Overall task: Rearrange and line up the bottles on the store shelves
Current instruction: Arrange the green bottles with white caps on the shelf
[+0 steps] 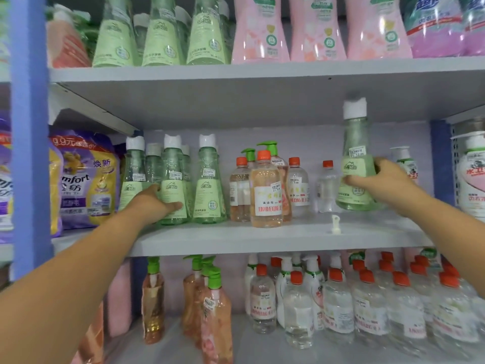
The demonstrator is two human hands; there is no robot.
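The right hand (385,185) grips a green flask-shaped bottle (357,164) near the right end of the middle shelf (275,240), fingers curled round its wide lower body. This bottle is clear pale green plastic with a narrow neck, a white cap with two small peaks on top, a light green label bearing a little house mark, and a small white price sticker on the neck. Its base appears to sit just above the shelf board, though that cannot be told for certain.

At the left end of the same shelf the left hand (154,203) wraps round the lower part of a matching green bottle (172,185), thumb across the front of its label. It stands upright among a row of the same bottles (208,179), some behind others, caps white.

Between the two hands, toward the middle of the shelf, stand orange-capped bottles (265,190) of pinkish and clear liquid, two green pump tops behind them. A small white plastic piece (335,224) lies near the front edge. Purple refill bags (86,177) sit at the far left.
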